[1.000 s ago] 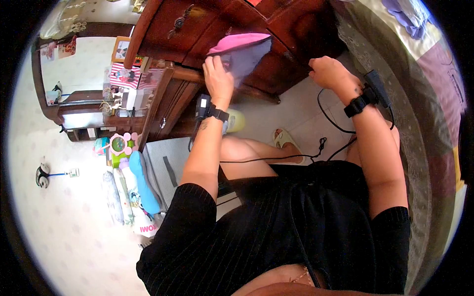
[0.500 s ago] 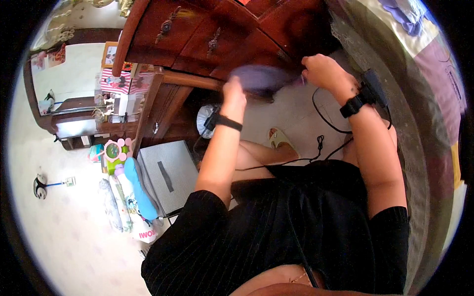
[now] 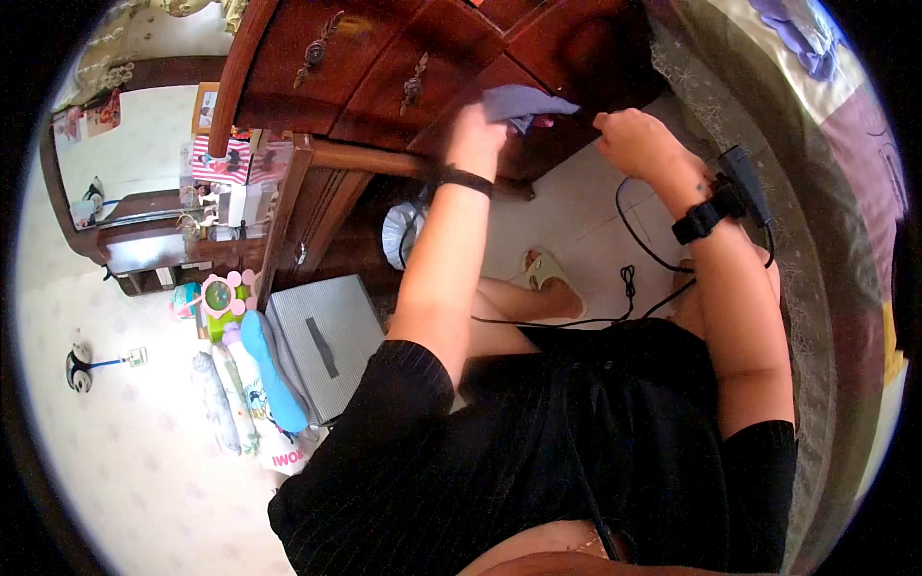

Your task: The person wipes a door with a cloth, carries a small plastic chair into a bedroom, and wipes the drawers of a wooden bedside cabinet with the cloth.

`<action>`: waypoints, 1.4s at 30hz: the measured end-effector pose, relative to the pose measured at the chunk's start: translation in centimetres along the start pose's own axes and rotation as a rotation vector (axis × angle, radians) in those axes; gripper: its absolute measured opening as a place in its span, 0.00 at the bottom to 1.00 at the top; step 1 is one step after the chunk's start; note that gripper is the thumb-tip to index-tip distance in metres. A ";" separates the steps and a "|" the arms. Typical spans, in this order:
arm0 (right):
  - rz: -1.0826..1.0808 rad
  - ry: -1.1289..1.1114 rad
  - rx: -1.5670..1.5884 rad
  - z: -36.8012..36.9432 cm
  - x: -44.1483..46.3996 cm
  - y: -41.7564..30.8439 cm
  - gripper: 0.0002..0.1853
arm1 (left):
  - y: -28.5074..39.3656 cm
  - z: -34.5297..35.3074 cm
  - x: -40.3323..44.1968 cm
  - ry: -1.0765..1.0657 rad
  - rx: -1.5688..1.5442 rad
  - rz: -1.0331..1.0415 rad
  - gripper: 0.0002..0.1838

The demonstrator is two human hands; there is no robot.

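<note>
My left hand (image 3: 478, 132) grips a purple-grey cloth (image 3: 526, 102) in front of the dark red wooden drawers (image 3: 384, 86). The cloth is bunched at the fingers, and its free end points right. A little to the right, my right hand (image 3: 636, 139) is closed, thumb and fingers pinched together near the lower drawer front. Whatever may lie between those fingertips is too small or hidden to make out. The cloth's tip ends short of the right hand.
A bed with a patterned cover (image 3: 855, 134) stands on the right. Black cables (image 3: 629, 278) hang below my right wrist. On the left are a grey striped box (image 3: 327, 326), a blue cushion (image 3: 269, 370) and a mirrored dresser (image 3: 144, 206). A white bag (image 3: 397, 235) sits beneath the drawers.
My left hand has moved up and to the right with the cloth, which was a blur between both hands and now shows more clearly. My right hand has shifted only slightly.
</note>
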State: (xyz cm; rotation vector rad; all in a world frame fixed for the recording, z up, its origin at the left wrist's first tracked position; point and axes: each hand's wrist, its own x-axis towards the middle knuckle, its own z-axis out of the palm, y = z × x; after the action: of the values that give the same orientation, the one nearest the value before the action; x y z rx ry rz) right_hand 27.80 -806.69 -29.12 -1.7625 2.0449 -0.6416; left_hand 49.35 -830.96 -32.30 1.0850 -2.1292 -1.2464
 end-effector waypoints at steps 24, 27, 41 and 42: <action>-0.020 0.098 -0.023 -0.1 -1.2 -0.4 0.11 | 5.9 0.2 -7.0 -0.010 0.734 -0.052 0.14; 0.034 -0.010 -0.057 -0.7 -1.4 0.0 0.16 | 3.9 2.3 -6.5 -0.055 0.645 -0.186 0.23; 0.071 -0.083 -0.152 -1.9 -1.0 1.7 0.17 | -13.2 5.8 -4.9 -0.072 0.561 -0.425 0.15; 0.066 -0.079 -0.143 -1.7 -0.8 1.7 0.17 | -11.4 5.1 -5.2 -0.090 0.489 -0.424 0.15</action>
State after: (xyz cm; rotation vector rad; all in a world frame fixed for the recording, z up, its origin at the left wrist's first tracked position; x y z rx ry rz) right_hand 25.64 -805.53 -28.70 -1.7587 2.1319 -0.4085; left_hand 53.54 -827.33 -44.67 1.7905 -2.4262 -0.9669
